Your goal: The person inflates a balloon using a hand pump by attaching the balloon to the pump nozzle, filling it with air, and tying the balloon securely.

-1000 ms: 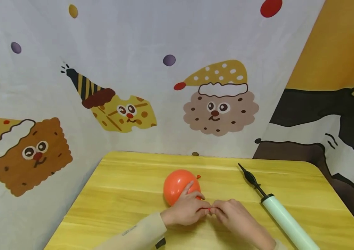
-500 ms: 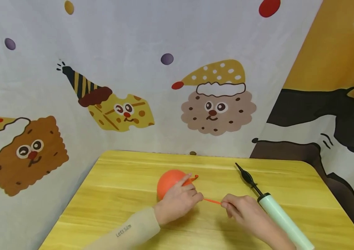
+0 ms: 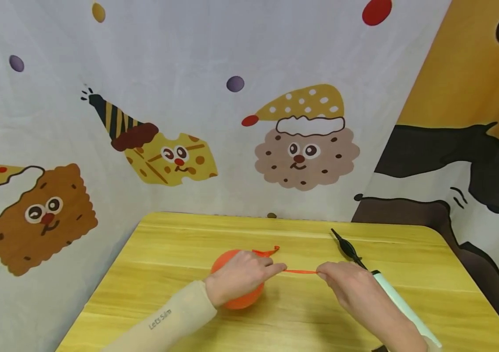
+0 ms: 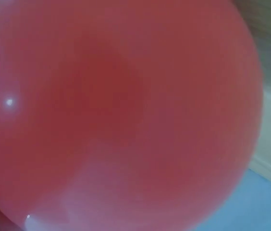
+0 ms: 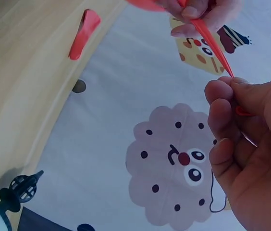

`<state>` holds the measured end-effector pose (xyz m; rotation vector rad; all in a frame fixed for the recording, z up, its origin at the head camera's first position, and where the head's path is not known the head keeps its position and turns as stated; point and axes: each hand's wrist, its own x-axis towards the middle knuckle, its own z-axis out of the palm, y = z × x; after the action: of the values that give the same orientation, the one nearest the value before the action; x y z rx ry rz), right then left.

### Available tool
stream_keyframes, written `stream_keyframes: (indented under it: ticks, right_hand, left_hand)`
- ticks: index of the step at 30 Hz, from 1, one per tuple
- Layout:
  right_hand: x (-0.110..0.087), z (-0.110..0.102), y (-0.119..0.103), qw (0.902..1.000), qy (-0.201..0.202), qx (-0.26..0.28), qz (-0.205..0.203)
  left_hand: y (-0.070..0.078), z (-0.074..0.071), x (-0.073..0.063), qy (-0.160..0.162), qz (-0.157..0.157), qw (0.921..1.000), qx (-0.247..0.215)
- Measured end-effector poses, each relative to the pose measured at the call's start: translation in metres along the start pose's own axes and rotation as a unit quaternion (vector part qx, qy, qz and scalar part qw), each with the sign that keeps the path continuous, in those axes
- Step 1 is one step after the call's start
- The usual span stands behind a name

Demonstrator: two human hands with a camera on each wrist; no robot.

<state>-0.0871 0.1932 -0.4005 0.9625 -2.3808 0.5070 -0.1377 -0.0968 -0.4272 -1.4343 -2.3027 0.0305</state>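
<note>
A round, inflated orange-red balloon point(image 3: 242, 299) is partly hidden under my left hand point(image 3: 240, 274) in the head view. It fills most of the left wrist view, where its glossy side point(image 4: 174, 125) shows. My left thumb and fingers pinch the balloon near its base. From there its neck point(image 3: 301, 271) runs stretched thin and straight toward my right hand point(image 3: 361, 293), which pinches the far end. Seen from the right wrist, the taut neck point(image 5: 212, 45) reaches between thumb and forefinger, and a bit of its end point(image 5: 243, 111) peeks out inside the hand.
A limp, uninflated orange-red balloon point(image 3: 267, 252) lies on the wood-patterned table point(image 3: 166, 274) behind my left hand. A mint-green hand pump point(image 3: 408, 313) with a black nozzle point(image 3: 346, 248) lies at the right, partly behind my right arm. A cartoon-printed cloth point(image 3: 214, 205) hangs beyond the table.
My hands, close together a second ago, have drawn apart, stretching the balloon's neck between them. My right hand has moved right and up; my left has turned over the balloon, which shifted left and nearer.
</note>
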Motion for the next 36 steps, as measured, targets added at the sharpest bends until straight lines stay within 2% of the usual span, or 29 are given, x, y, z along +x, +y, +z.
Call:
stream_keyframes:
  ticks: [6,9,12,16,19,21,22,23,25,27,29,31,33,36]
  right_hand:
    - [0.008,0.008,-0.003,0.9997,0.007,-0.008,-0.022]
    - [0.011,0.012,-0.004,0.9995,0.009,-0.011,-0.028]
    - [0.013,0.014,-0.004,0.9995,0.000,-0.012,-0.030]
    - [0.014,0.016,-0.005,0.9992,-0.011,-0.022,-0.032]
    - [0.013,0.014,-0.005,0.9989,-0.008,-0.031,-0.035]
    - [0.012,0.011,-0.002,0.9986,0.000,-0.036,-0.040]
    - [0.012,0.010,0.000,0.9985,0.005,-0.037,-0.041]
    - [0.011,0.008,0.002,0.9985,0.012,-0.036,-0.040]
    - [0.010,0.005,0.007,0.9981,0.026,-0.043,-0.036]
    - [0.009,0.003,0.012,0.9975,0.044,-0.047,-0.028]
    - [0.009,0.001,0.015,0.9965,0.057,-0.058,-0.020]
    - [0.009,-0.001,0.017,0.9954,0.068,-0.066,-0.015]
    - [0.010,-0.003,0.019,0.9946,0.075,-0.072,-0.009]
    - [0.010,-0.007,0.022,0.9935,0.080,-0.081,-0.005]
  left_hand:
    - [0.008,-0.002,0.002,-0.037,-0.035,0.9977,-0.044]
    - [0.012,0.001,0.004,-0.067,-0.068,0.9889,-0.114]
    - [0.017,0.006,0.006,-0.081,-0.097,0.9711,-0.202]
    - [0.022,0.012,0.009,-0.081,-0.117,0.9373,-0.318]
    - [0.023,0.012,0.009,-0.083,-0.122,0.9159,-0.373]
    - [0.021,0.009,0.007,-0.088,-0.120,0.9078,-0.392]
    - [0.020,0.007,0.007,-0.093,-0.119,0.9064,-0.394]
    - [0.017,0.004,0.006,-0.096,-0.117,0.9077,-0.391]
    - [0.012,-0.002,0.005,-0.104,-0.113,0.9169,-0.369]
    - [0.006,-0.008,0.003,-0.104,-0.103,0.9359,-0.321]
    - [0.002,-0.013,0.001,-0.094,-0.092,0.9587,-0.253]
    - [-0.002,-0.019,-0.001,-0.080,-0.085,0.9754,-0.187]
    - [-0.005,-0.023,-0.003,-0.071,-0.086,0.9836,-0.141]
    - [-0.008,-0.028,-0.004,-0.060,-0.093,0.9870,-0.117]
